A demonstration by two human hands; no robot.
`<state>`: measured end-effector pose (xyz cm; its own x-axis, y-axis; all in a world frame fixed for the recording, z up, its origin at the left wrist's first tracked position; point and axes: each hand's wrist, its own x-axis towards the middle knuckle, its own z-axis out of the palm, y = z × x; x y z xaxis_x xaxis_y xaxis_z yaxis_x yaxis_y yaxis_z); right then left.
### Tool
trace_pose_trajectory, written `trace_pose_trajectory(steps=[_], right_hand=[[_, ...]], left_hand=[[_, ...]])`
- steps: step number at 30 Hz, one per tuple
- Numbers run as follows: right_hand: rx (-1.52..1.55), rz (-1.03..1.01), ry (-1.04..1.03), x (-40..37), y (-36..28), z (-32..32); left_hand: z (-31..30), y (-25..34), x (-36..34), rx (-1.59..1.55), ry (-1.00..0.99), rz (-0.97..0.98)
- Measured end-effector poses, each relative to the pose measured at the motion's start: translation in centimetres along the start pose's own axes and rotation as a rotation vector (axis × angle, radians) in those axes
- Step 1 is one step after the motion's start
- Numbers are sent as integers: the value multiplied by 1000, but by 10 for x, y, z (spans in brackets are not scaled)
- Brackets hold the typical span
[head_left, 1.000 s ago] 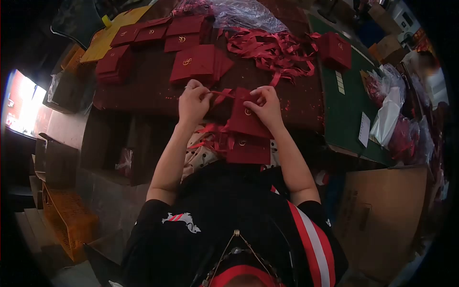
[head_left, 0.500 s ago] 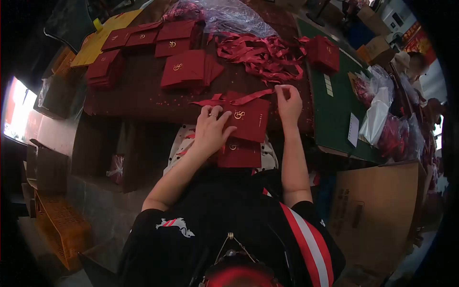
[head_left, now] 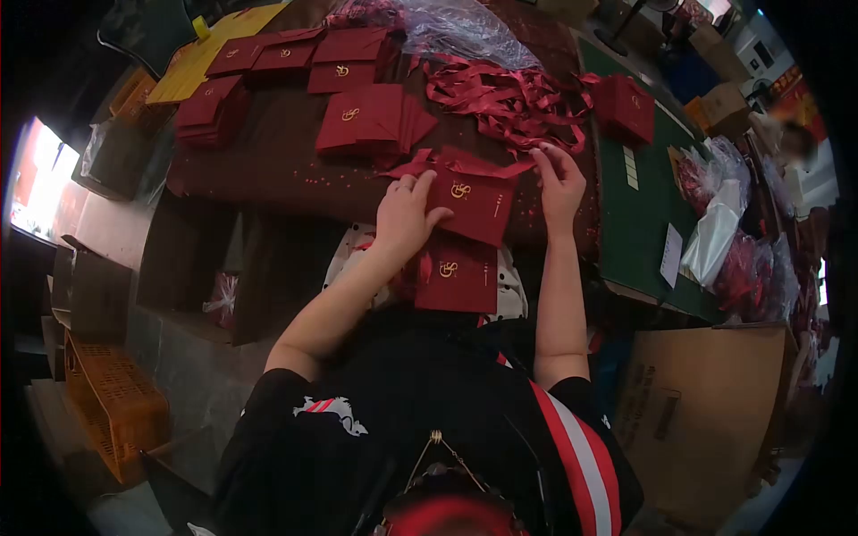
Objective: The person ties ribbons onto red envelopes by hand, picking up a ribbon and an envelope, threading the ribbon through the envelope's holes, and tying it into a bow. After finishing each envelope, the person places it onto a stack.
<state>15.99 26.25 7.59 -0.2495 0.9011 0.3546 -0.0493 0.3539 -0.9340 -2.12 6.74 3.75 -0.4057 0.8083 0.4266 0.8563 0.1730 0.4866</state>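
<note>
A dark red gift bag (head_left: pixel 478 210) with a gold logo lies at the table's front edge, a red ribbon (head_left: pixel 487 164) running across its top. My left hand (head_left: pixel 407 216) is at the bag's left side, fingers close together by the ribbon's left end and thumb over the bag's face. Thumb and fingertips of my right hand (head_left: pixel 561 188) pinch the ribbon's other end, beyond the bag's top right corner. Below, over my lap, another red bag (head_left: pixel 458 277) with the same logo is partly overlapped by the first.
Stacks of red bags (head_left: pixel 362 121) stand at the table's left and middle. Tangled red ribbons (head_left: pixel 500 98) lie behind my hands, with clear plastic (head_left: pixel 465 34) beyond. A green board (head_left: pixel 626 214) holds another red stack (head_left: pixel 624 109). Cardboard boxes (head_left: pixel 706 411) and an orange crate (head_left: pixel 116 402) flank me.
The view has shifted slightly. My left fingers have drawn closer together at the bag's left edge. My right hand still pinches the ribbon, which now hangs slightly lower across the bag's top.
</note>
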Motion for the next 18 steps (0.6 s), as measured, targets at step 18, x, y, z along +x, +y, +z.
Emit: trace_pose_trajectory(steps=[18], right_hand=[[-310, -355, -405, -79, 10, 68]], left_hand=[[-19, 7, -1, -272, -64, -239]])
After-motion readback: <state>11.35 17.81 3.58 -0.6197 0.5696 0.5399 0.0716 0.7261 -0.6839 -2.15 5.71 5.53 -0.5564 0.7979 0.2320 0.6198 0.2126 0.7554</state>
